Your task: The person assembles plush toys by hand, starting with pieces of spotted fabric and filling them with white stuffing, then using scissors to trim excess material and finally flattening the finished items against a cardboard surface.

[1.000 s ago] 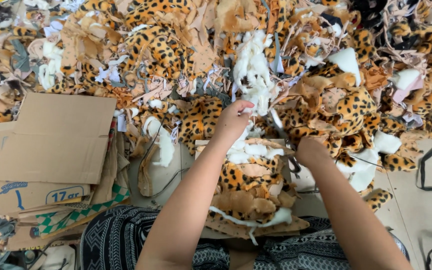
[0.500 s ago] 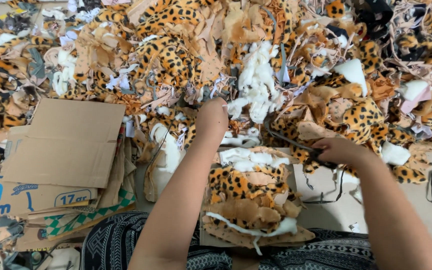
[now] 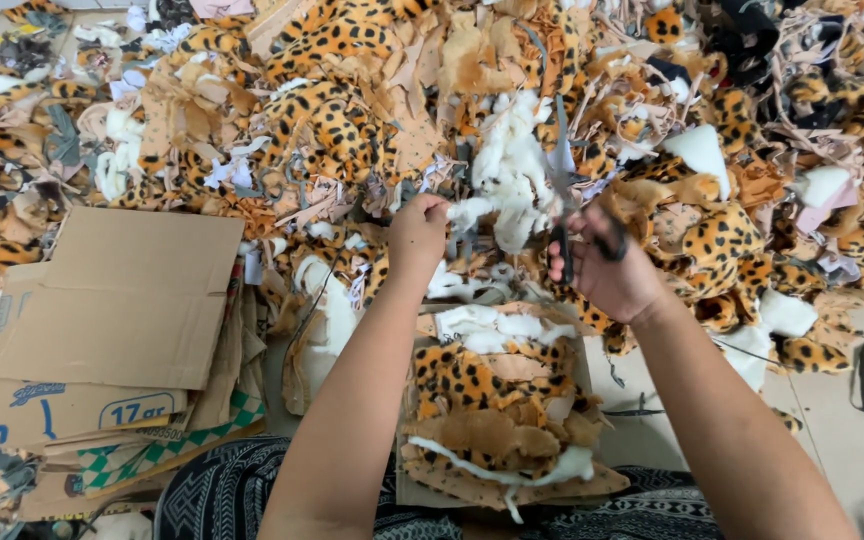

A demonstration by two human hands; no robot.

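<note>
Left hand (image 3: pixel 420 232) fingers pinch white stuffing (image 3: pixel 505 175) above the scrap pile; right hand (image 3: pixel 607 270) fingers grip scissors (image 3: pixel 564 195). The blades sit close to the pinching fingers and could nick them.

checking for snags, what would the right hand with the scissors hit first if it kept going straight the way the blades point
Most likely the white stuffing that the left hand pinches: the scissors in the right hand point up beside it, though depth is unclear.

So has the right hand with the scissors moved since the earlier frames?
Yes. The right hand has lifted the scissors up off the cut pile, to the white stuffing held by the left hand.
</note>
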